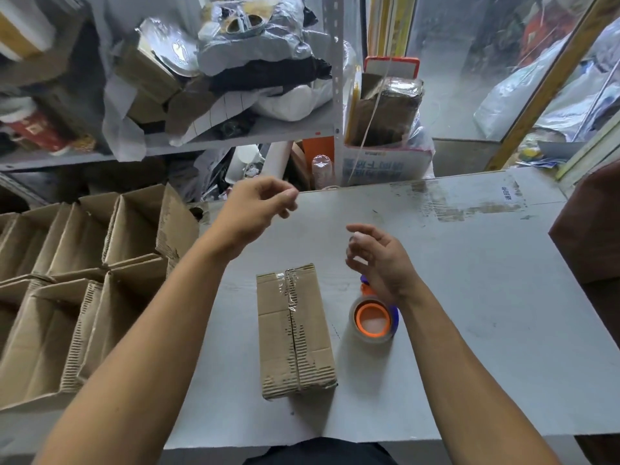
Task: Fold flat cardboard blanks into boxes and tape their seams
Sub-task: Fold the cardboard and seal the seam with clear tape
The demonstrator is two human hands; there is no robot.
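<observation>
Box (295, 330) seam half-taped, dispenser (374, 318) partly hidden

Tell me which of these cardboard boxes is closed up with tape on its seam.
The box lying on the grey table, beside the tape roll. Its flaps are shut with clear tape along the seam; the boxes stacked at left stand open.

A grey metal shelf (235, 135) crammed with bags and parcels stands behind the pale worktop (486, 297). Clear plastic sheeting (469, 62) on a yellow frame (543, 85) closes off the far right, lit softly from outside.
</observation>
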